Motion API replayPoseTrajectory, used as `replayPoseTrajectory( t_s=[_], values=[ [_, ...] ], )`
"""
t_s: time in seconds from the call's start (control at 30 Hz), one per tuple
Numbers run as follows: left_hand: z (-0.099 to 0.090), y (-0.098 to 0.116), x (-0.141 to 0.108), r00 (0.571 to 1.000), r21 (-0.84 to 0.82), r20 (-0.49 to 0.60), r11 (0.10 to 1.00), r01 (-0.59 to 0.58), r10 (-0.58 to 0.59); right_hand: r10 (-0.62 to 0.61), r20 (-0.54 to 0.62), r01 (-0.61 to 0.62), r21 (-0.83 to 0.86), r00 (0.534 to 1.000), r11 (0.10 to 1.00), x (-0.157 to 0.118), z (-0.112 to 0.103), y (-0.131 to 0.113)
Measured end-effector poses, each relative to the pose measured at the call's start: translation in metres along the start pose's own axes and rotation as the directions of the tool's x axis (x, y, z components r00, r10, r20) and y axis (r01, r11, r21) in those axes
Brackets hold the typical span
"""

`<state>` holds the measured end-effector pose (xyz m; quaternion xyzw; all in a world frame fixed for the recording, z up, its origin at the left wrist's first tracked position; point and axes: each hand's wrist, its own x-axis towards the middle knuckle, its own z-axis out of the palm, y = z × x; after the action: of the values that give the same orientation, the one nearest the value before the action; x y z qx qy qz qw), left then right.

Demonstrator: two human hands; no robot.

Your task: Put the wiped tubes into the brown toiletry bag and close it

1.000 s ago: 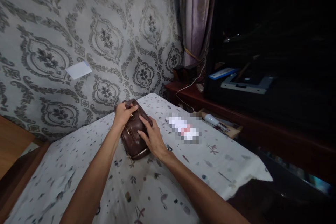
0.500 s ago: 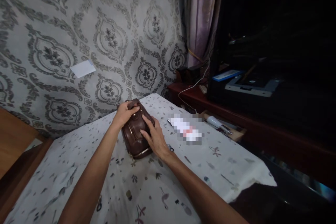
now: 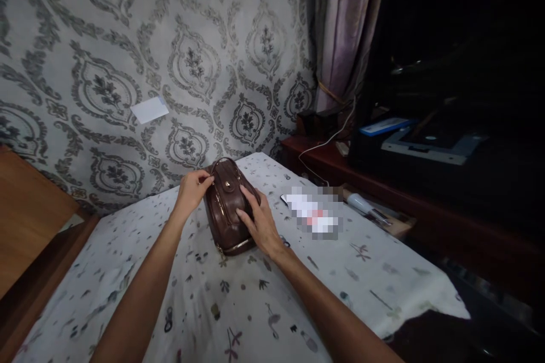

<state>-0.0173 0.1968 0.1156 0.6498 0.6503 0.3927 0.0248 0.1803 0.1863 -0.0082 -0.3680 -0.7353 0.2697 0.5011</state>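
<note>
A brown leather handbag (image 3: 230, 212) with gold zippers, a front pocket and a studded flap stands on the patterned white cloth (image 3: 238, 306). Its handle arches over the far end. At the bag's upper left edge, near the base of the handle, my left hand (image 3: 192, 190) has thumb and finger pinched together; exactly which bit of the bag they grip is hidden. My right hand (image 3: 261, 224) grips the bag's right side, thumb and forefinger spread across its front face, the other fingers out of sight behind the side.
Right of the bag lies a phone-like object (image 3: 313, 212), blurred out. Beyond it are an open drawer (image 3: 400, 224) with a white item, and a dark red cabinet (image 3: 323, 164) carrying a white cable. Patterned wallpaper (image 3: 196, 62) rises behind; a wooden panel (image 3: 34, 210) stands left.
My left hand has shifted from the handle and flap to the bag's upper left edge, uncovering the flap's stud. My right hand keeps its hold. The whole view has swung slightly left.
</note>
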Motion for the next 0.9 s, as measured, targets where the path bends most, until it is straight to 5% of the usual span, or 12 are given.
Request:
replayPoseTrajectory(
  t_s=[0.9],
  values=[
    [0.007,0.010,-0.043,1.000,-0.276,0.013,0.961,-0.015,0.019,-0.037,0.004,0.038,-0.019,0.999,0.999,0.000,-0.003,0.001]
  ],
)
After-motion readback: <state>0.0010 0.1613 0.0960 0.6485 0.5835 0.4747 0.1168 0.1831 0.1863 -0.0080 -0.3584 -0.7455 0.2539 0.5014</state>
